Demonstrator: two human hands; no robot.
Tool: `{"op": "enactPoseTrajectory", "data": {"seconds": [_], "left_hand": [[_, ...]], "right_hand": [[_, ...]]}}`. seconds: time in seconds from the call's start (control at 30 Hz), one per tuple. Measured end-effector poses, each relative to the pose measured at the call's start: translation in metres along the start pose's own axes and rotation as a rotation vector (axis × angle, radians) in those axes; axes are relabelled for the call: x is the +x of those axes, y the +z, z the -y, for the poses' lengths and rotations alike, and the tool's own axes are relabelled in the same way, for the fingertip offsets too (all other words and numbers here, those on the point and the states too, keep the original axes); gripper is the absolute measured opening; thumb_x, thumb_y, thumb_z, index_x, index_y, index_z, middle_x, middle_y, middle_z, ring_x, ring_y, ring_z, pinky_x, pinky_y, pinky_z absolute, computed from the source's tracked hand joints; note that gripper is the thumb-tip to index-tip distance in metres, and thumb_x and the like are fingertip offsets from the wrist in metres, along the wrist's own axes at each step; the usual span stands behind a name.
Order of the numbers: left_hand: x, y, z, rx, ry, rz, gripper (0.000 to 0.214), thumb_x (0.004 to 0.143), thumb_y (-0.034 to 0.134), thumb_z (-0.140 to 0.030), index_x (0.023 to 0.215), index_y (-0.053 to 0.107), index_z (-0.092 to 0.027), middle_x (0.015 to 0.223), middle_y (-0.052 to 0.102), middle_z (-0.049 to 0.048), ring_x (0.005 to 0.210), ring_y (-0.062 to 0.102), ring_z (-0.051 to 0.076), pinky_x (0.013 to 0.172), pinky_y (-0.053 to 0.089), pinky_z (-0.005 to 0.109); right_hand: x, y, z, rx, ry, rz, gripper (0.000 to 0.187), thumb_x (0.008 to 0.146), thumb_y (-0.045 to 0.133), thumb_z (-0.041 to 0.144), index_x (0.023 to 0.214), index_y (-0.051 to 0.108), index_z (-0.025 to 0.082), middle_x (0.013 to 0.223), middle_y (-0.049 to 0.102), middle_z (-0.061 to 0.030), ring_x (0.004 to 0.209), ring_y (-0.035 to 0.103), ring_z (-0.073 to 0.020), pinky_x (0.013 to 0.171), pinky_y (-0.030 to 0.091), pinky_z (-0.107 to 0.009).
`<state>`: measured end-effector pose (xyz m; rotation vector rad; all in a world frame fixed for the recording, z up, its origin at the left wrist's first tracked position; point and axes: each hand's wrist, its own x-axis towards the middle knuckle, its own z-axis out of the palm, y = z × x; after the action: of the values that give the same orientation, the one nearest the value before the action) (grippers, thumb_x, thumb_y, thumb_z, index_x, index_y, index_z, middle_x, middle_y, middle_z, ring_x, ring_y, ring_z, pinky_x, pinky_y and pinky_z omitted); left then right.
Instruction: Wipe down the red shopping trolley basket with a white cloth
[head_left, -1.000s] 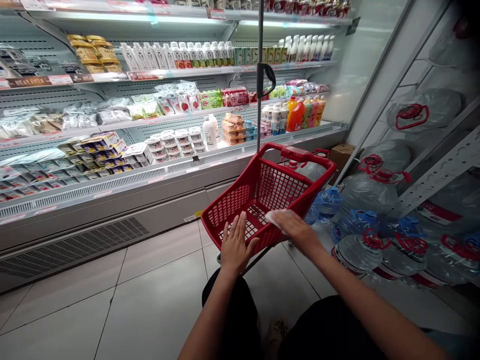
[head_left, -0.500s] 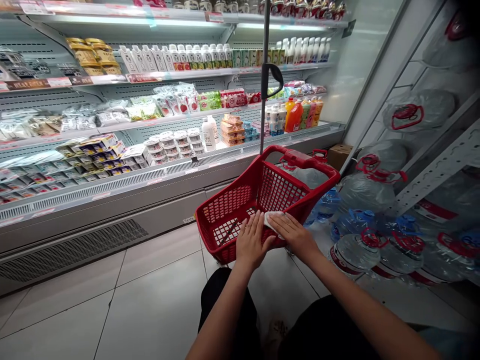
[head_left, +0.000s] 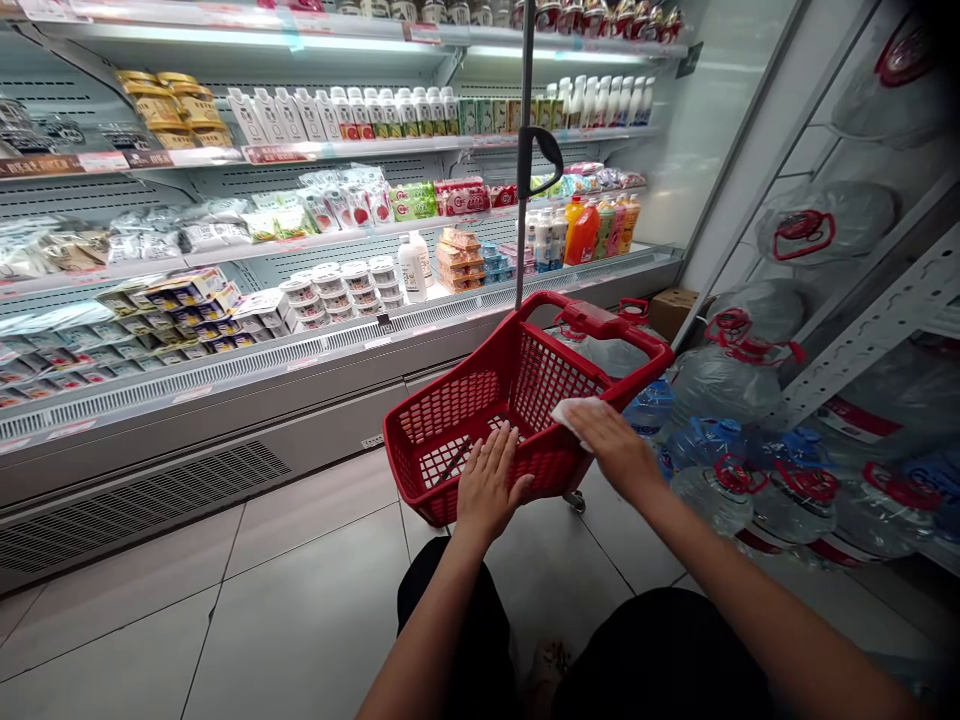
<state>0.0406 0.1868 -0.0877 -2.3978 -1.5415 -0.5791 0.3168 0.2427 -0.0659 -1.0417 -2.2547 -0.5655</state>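
Observation:
A red plastic shopping basket (head_left: 555, 455) on wheels stands tilted on the floor in front of me. My left hand (head_left: 487, 480) lies on its near rim, fingers stretched out over the edge and holding nothing. Farther right along the same rim, my right hand (head_left: 606, 440) presses a white cloth or wipe (head_left: 574, 410) against the basket's side. The cloth shows only at my fingertips; the rest is under the hand. Inside the basket, a dark thin strip lies on the grid bottom.
An open chilled display (head_left: 330, 365) with dairy and drinks runs behind the basket. A grey pole with a black handle (head_left: 538, 162) rises behind it. Large water bottles (head_left: 720, 495) with red handles crowd the right side by a rack. Pale tiles (head_left: 300, 590) cover the floor.
My right hand has slid the cloth right and up along the basket rim, away from my left hand. My left hand stays on the rim. The view has shifted slightly.

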Motion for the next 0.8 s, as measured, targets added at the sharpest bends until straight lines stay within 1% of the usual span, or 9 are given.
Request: {"op": "enactPoseTrajectory", "data": {"seconds": [0.1, 0.17, 0.27, 0.33, 0.4, 0.57, 0.63, 0.7, 0.8], "left_hand": [[-0.001, -0.002, 0.002, -0.001, 0.002, 0.012, 0.08, 0.109, 0.041, -0.053, 0.171, 0.001, -0.023, 0.174, 0.024, 0.0036, 0.16, 0.028, 0.022, 0.132, 0.027, 0.046], [-0.002, -0.003, 0.004, -0.003, 0.005, 0.019, 0.08, 0.109, 0.042, -0.053, 0.171, 0.002, -0.023, 0.174, 0.025, 0.004, 0.16, 0.028, 0.022, 0.131, 0.028, 0.045], [-0.003, -0.004, 0.005, -0.001, -0.003, 0.018, 0.08, 0.109, 0.042, -0.053, 0.171, 0.002, -0.023, 0.174, 0.025, 0.004, 0.16, 0.029, 0.023, 0.131, 0.028, 0.046], [-0.002, -0.003, 0.004, -0.003, -0.014, 0.006, 0.079, 0.109, 0.04, -0.053, 0.171, 0.001, -0.024, 0.175, 0.024, 0.0033, 0.16, 0.028, 0.022, 0.132, 0.027, 0.045], [-0.001, -0.002, 0.001, -0.009, -0.026, -0.008, 0.078, 0.109, 0.039, -0.053, 0.171, 0.0, -0.025, 0.175, 0.024, 0.0027, 0.16, 0.028, 0.022, 0.132, 0.027, 0.045], [0.003, 0.001, -0.006, -0.03, -0.037, -0.006, 0.082, 0.108, 0.042, -0.054, 0.171, -0.002, -0.026, 0.174, 0.026, 0.004, 0.159, 0.032, 0.024, 0.131, 0.029, 0.047], [0.004, 0.001, -0.007, -0.038, -0.031, 0.0, 0.082, 0.108, 0.043, -0.054, 0.171, -0.001, -0.026, 0.174, 0.027, 0.0044, 0.158, 0.033, 0.024, 0.13, 0.03, 0.047], [0.004, -0.001, -0.007, -0.039, -0.026, 0.009, 0.081, 0.108, 0.044, -0.053, 0.171, 0.001, -0.028, 0.174, 0.027, 0.0043, 0.158, 0.034, 0.025, 0.13, 0.03, 0.048], [0.003, -0.004, -0.006, -0.031, -0.024, 0.028, 0.076, 0.107, 0.047, -0.053, 0.171, 0.008, -0.034, 0.175, 0.024, 0.0031, 0.158, 0.034, 0.026, 0.13, 0.03, 0.05]], "right_hand": [[0.0, -0.001, 0.003, 0.015, -0.068, 0.073, 0.077, 0.097, 0.039, 0.001, 0.168, 0.025, 0.025, 0.161, 0.052, -0.0036, 0.145, 0.053, -0.0209, 0.129, 0.035, -0.047], [-0.003, -0.009, -0.022, -0.036, -0.032, 0.075, 0.075, 0.098, 0.037, 0.001, 0.168, 0.027, 0.027, 0.161, 0.052, -0.003, 0.145, 0.053, -0.0213, 0.129, 0.033, -0.049], [-0.008, -0.023, -0.071, -0.134, 0.113, 0.018, 0.07, 0.099, 0.035, 0.003, 0.165, 0.034, 0.025, 0.16, 0.053, -0.0063, 0.147, 0.051, -0.0254, 0.127, 0.034, -0.053], [-0.01, -0.026, -0.087, -0.158, 0.176, -0.016, 0.069, 0.099, 0.036, 0.004, 0.164, 0.037, 0.024, 0.159, 0.054, -0.0078, 0.147, 0.05, -0.027, 0.126, 0.036, -0.054], [-0.009, -0.021, -0.079, -0.141, 0.18, -0.032, 0.071, 0.097, 0.036, 0.002, 0.165, 0.035, 0.023, 0.158, 0.054, -0.0085, 0.147, 0.05, -0.0269, 0.126, 0.036, -0.054], [-0.006, 0.006, 0.002, 0.037, 0.023, 0.045, 0.079, 0.096, 0.039, 0.001, 0.169, 0.02, 0.027, 0.163, 0.048, -0.0056, 0.149, 0.048, -0.0243, 0.127, 0.038, -0.049], [-0.008, 0.009, 0.018, 0.083, -0.022, 0.087, 0.083, 0.096, 0.038, 0.0, 0.17, 0.014, 0.029, 0.164, 0.046, -0.0028, 0.15, 0.047, -0.0227, 0.128, 0.037, -0.048], [-0.011, 0.004, 0.011, 0.083, -0.034, 0.107, 0.084, 0.096, 0.038, -0.001, 0.17, 0.013, 0.032, 0.164, 0.045, -0.0001, 0.15, 0.047, -0.0217, 0.129, 0.035, -0.048], [-0.017, -0.011, -0.028, 0.007, 0.065, 0.062, 0.08, 0.098, 0.037, 0.001, 0.169, 0.019, 0.033, 0.166, 0.043, 0.0, 0.151, 0.046, -0.023, 0.13, 0.031, -0.051]]}}
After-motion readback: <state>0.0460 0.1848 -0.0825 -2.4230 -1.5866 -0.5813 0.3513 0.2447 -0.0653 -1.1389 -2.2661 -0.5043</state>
